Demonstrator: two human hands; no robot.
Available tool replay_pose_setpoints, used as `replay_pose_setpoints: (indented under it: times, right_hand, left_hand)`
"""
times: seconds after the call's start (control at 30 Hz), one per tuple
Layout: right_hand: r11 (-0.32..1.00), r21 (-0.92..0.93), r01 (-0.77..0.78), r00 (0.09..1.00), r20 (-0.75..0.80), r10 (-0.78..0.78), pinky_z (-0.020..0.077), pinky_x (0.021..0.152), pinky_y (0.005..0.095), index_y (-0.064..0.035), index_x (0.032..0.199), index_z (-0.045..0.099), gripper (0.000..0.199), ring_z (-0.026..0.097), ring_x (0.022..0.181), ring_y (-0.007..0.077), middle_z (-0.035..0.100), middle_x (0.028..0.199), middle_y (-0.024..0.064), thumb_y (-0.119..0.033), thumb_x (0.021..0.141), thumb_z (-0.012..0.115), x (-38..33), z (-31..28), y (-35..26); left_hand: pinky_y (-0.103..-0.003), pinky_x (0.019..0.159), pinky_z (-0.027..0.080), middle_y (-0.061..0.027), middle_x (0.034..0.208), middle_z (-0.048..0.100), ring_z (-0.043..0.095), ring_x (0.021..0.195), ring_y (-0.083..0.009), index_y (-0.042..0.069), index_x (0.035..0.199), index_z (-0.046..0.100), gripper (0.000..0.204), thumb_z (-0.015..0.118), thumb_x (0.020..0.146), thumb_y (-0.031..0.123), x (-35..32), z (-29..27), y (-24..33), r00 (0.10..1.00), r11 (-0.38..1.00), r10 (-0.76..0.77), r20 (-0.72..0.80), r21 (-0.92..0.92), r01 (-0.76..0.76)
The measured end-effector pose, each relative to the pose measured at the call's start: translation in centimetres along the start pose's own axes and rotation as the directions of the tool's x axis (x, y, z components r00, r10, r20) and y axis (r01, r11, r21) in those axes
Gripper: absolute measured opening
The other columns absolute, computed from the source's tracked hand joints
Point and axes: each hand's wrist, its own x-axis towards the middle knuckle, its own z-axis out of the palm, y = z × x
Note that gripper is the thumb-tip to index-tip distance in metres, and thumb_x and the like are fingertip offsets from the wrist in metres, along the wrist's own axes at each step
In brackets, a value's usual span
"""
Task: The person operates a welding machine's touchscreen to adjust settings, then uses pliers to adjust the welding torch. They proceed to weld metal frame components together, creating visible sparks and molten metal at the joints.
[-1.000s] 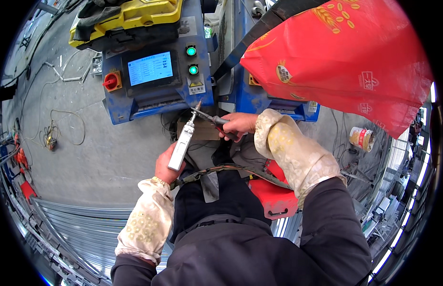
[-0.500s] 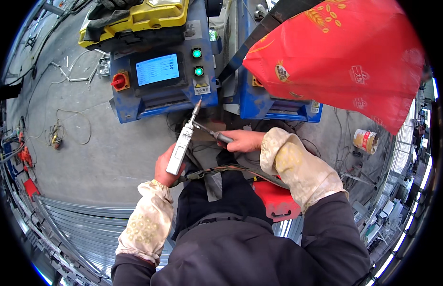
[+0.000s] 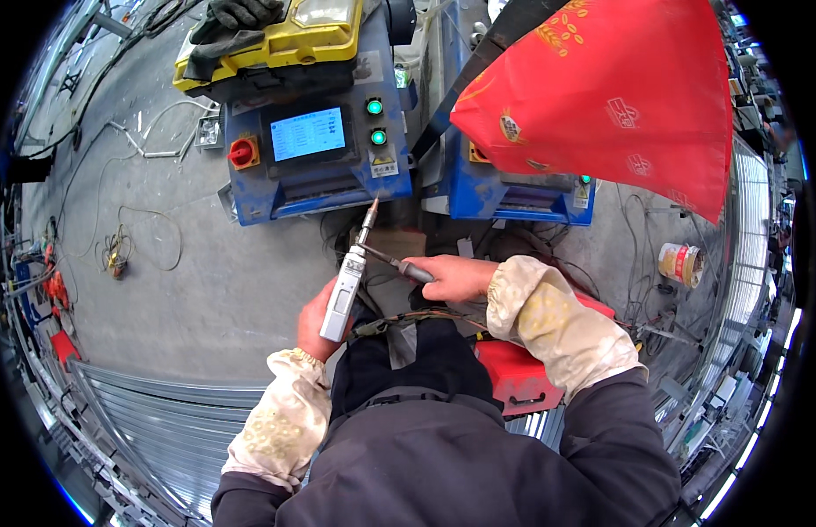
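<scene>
White tool (image 3: 342, 299) (long axis aslant), tip (image 3: 375, 205) forward-right toward blue machine (image 3: 316, 171).

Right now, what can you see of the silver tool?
The silver tool has a boxy, metal-looking body and a slim nozzle with a coppery tip. It slants, tip toward the blue machine. The left hand holds its body; pliers in the right hand appear to touch the nozzle's base.
</scene>
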Motion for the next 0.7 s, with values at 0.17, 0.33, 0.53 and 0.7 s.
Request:
replay_pose_setpoints:
  times: [0.17, 0.33, 0.53, 0.7]
  right_hand:
    - [0.983, -0.045, -0.18, 0.98, 0.075, 0.183, 0.0518, 0.086, 0.0428, -0.0017, 0.131, 0.056, 0.047, 0.066, 0.096, 0.0308, 0.069, 0.104, 0.0189, -0.019, 0.088, 0.058, 0.7, -2.7, -0.7]
    - [0.978, -0.053, -0.2, 0.977, 0.061, 0.203, 0.0522, 0.079, 0.0411, -0.0033, 0.136, 0.057, 0.05, 0.066, 0.09, 0.0265, 0.069, 0.101, 0.0172, -0.017, 0.088, 0.057, 0.9, -3.8, -1.8]
    - [0.996, -0.076, -0.035, 0.998, 0.041, 0.039, 0.0519, 0.098, 0.0427, 0.0022, 0.155, 0.04, 0.071, 0.066, 0.112, 0.0375, 0.065, 0.128, 0.0282, -0.017, 0.088, 0.057, -2.0, -2.4, -0.4]
    - [0.996, 0.081, 0.031, 0.999, -0.042, -0.027, 0.0507, 0.1, 0.0393, 0.0031, 0.151, 0.041, 0.067, 0.066, 0.113, 0.0296, 0.065, 0.123, 0.0208, -0.015, 0.088, 0.057, -6.7, 0.7, 0.4]
  left_hand:
    - [-0.048, 0.086, 0.058, -0.0214, 0.113, 0.073, 0.069, 0.104, -0.0443, 0.016, 0.143, 0.059, 0.067, 0.074, 0.078, 0.012, 0.7, 2.0, -0.8, 0.996, 0.996, -0.085, 0.016, 0.034, 0.085]
    - [-0.05, 0.084, 0.056, -0.0227, 0.11, 0.072, 0.068, 0.102, -0.0464, 0.015, 0.145, 0.058, 0.065, 0.073, 0.082, 0.014, 0.6, 2.5, -0.4, 0.995, 0.993, -0.1, -0.011, 0.062, 0.101]
    - [-0.046, 0.088, 0.056, -0.0215, 0.113, 0.07, 0.068, 0.103, -0.0438, 0.011, 0.147, 0.055, 0.064, 0.07, 0.085, 0.007, -1.7, 1.4, 3.1, 0.997, 0.995, -0.046, -0.068, 0.089, 0.052]
    - [-0.047, 0.086, 0.055, -0.0191, 0.116, 0.064, 0.067, 0.102, -0.0399, 0.012, 0.152, 0.051, 0.07, 0.076, 0.086, 0.017, -4.5, 0.7, 3.3, 0.992, 0.99, 0.033, -0.122, 0.142, -0.016]
